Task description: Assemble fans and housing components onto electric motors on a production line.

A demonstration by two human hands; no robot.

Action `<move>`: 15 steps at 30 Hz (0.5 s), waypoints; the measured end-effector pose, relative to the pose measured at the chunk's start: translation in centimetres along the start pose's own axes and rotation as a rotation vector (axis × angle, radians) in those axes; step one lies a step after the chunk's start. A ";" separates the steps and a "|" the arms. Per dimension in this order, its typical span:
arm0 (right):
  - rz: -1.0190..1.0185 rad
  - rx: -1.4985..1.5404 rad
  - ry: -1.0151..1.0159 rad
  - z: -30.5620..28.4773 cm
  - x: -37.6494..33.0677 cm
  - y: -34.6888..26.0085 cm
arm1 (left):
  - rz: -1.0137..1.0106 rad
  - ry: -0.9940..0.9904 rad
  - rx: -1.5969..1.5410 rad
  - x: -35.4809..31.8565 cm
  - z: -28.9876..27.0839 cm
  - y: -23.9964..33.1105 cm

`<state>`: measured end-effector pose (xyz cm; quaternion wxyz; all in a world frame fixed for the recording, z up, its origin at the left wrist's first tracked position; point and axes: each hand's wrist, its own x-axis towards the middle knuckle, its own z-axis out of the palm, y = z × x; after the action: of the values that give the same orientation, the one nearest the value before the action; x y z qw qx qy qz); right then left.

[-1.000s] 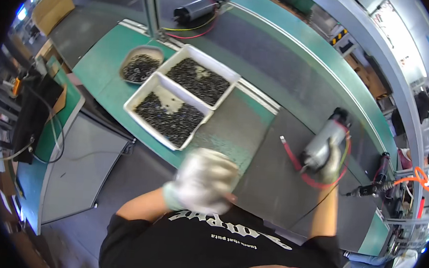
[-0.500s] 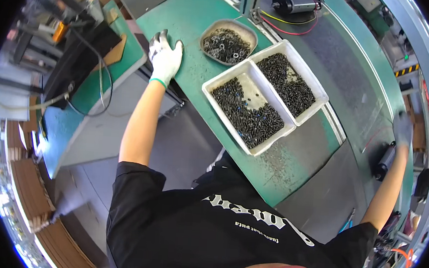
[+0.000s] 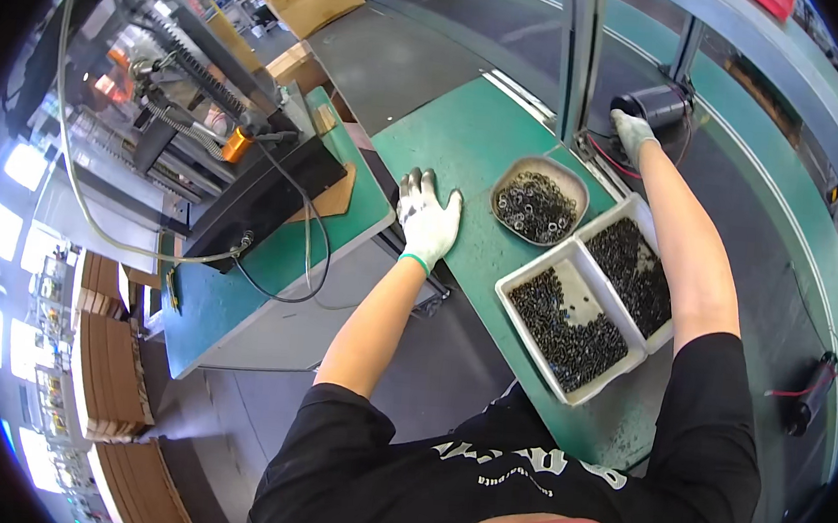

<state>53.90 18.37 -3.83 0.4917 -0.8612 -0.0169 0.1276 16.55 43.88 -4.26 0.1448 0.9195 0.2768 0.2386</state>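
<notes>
My left hand (image 3: 429,221), in a white glove with dark fingertips, lies flat on the green tabletop (image 3: 438,127) with its fingers spread, holding nothing. My right arm stretches far forward across the bins. At its end, my gloved right hand (image 3: 634,138) is closed round the near-left end of a black cylindrical motor (image 3: 661,105), which lies beside the metal upright; part of the fingers is hidden. Between my arms sit a metal bowl (image 3: 580,180) of rings and a white two-part bin (image 3: 565,396) of small black parts. My right forearm covers part of the bin's right side.
A metal upright (image 3: 579,59) rises just left of the motor. A second motor (image 3: 811,394) with a red wire lies on the conveyor at far right. To the left stands a machine with an orange part (image 3: 238,144) and hanging cables. Cardboard stacks (image 3: 112,347) stand lower left.
My right hand has swung from the far right, near the second motor, forward to the motor by the upright. My view has turned left; the left hand stays flat on the table.
</notes>
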 end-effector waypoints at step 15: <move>-0.110 0.165 0.152 9.6 0.3 -5.1 | -0.131 -0.041 0.059 -0.1 -1.3 -3.0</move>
<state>52.46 29.17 -4.20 0.5671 -0.8227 -0.0162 0.0355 14.55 46.40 -4.38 0.1387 0.9079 0.3404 0.2016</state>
